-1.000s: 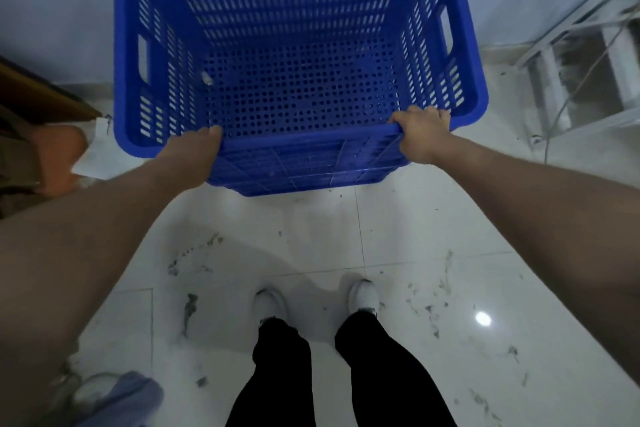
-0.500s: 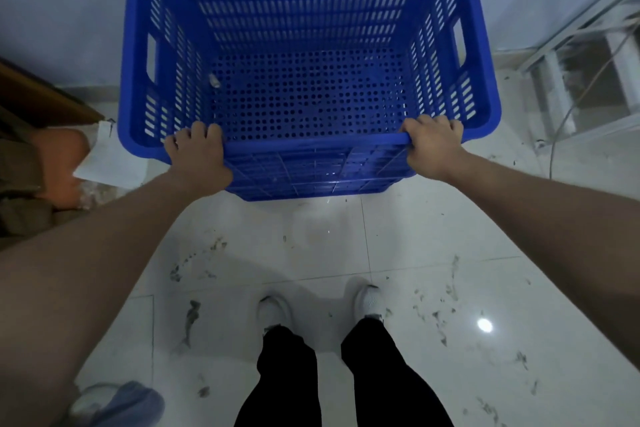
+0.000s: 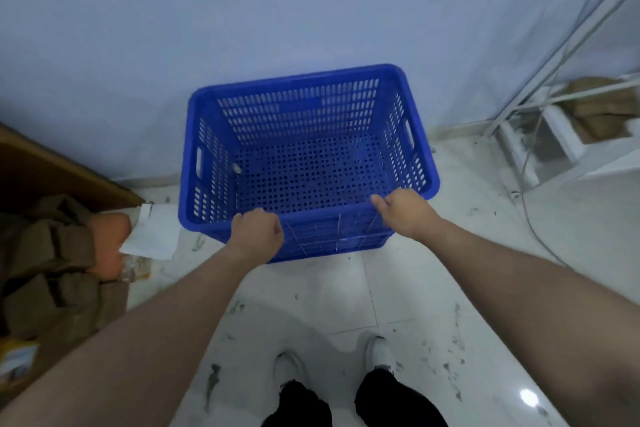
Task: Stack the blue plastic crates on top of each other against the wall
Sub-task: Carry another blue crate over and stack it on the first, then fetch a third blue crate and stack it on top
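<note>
Two hands, left hand (image 3: pixel 258 230) and right hand (image 3: pixel 407 213), grip the blue crate's (image 3: pixel 308 107) near rim.

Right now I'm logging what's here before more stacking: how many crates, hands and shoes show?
Blue crate: 1
Hands: 2, left hand and right hand
White shoes: 2, one, other
Total: 5

- Both forearms bare, no sleeves in view.
- Black trousers (image 3: pixel 349 406) at 6 o'clock.
- White shoes (image 3: pixel 379 354) under the trouser hems.
- No rings or watch on either wrist.
</note>
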The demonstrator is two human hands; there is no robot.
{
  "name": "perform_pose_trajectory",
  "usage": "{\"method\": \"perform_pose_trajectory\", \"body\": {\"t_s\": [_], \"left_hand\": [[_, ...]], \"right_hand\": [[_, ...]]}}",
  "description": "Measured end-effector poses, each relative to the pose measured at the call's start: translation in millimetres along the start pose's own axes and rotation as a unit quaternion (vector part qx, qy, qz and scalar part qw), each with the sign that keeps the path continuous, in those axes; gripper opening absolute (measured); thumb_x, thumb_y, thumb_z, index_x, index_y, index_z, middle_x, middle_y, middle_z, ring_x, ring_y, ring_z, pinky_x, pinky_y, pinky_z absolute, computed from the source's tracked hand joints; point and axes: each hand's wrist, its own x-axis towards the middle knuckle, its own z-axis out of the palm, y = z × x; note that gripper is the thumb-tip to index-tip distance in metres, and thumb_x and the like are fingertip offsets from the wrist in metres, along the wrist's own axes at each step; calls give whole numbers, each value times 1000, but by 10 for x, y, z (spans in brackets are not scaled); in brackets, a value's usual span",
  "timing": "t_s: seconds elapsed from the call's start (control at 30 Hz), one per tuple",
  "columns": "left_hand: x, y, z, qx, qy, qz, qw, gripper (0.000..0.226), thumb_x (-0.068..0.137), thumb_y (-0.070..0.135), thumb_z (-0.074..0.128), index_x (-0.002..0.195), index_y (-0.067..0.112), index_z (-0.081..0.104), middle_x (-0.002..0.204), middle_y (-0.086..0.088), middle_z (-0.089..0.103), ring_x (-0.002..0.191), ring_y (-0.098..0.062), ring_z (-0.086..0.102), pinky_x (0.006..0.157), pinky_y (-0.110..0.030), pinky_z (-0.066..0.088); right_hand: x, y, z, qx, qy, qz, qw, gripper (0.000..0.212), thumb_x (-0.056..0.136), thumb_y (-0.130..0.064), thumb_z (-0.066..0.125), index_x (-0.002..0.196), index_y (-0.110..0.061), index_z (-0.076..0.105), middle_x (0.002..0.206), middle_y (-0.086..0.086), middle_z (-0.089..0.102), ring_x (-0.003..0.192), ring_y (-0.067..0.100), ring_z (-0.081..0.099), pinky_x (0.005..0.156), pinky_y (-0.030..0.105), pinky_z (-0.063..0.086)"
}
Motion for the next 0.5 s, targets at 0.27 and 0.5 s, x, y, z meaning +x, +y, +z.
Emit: {"method": "perform_pose_trajectory", "body": {"t_s": [0.27, 0.5], "left_hand": [[-649, 1304, -940, -90, 46, 273, 957, 37, 100, 27, 33, 79, 5, 53, 83, -13, 64, 76, -31, 58, 73, -41, 46], [-1606, 2851, -918, -16, 7, 492, 871, 41, 97, 34, 34, 60, 19, 40, 71, -8, 54, 79, -33, 57, 67, -33, 36]], "right_hand": [[-1476, 389, -966, 59, 107, 85, 989, 41, 96, -24, 45, 134, -13, 53, 139, 12, 55, 126, 29, 52, 103, 32, 41], [-3328, 1172, -962, 139, 233, 278, 921, 40, 97, -25, 42, 132, -12, 54, 139, 14, 55, 128, 32, 50, 104, 34, 40]]}}
